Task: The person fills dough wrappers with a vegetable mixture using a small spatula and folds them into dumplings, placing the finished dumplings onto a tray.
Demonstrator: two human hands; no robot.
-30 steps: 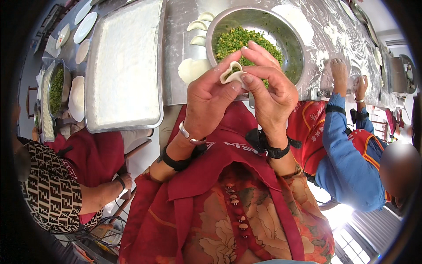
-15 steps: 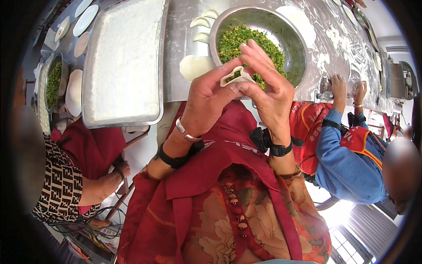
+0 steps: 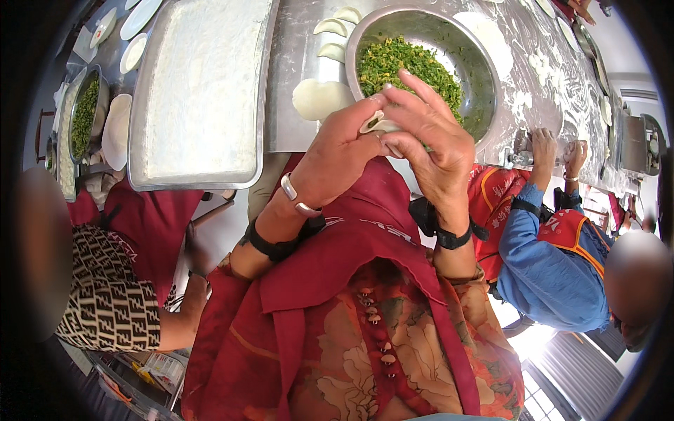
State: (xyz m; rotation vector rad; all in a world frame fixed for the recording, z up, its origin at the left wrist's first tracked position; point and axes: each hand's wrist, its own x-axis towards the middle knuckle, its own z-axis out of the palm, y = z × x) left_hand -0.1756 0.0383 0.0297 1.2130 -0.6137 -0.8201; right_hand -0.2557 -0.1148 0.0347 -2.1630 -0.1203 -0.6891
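Closer around the small off-white folded dough dumpling (image 3: 382, 126) than half a second ago, the left hand (image 3: 337, 151) and the right hand (image 3: 439, 147) now hide more of it, and its unsealed mouth shows as a narrower gap with a little dark filling inside. Both forearms come up from below and angle inward, so that the hands meet in front of the near rim of the round stainless-steel bowl (image 3: 486, 91). On the left hand, the fingers are bent and closed on the dumpling's left side, thumb below. On the right hand, the thumb and index finger pinch its right side, while the other fingers stretch upward, slightly spread, above the chopped green-and-yellow filling (image 3: 407, 67) in the bowl. Just left of the bowl, a flat round dough wrapper (image 3: 319, 99) lies on the grey metal worktop (image 3: 286, 130), with three pale crescent dumplings (image 3: 331, 27) beyond it. Farther left is a rectangular metal tray (image 3: 200, 98) with a white-dusted bottom.
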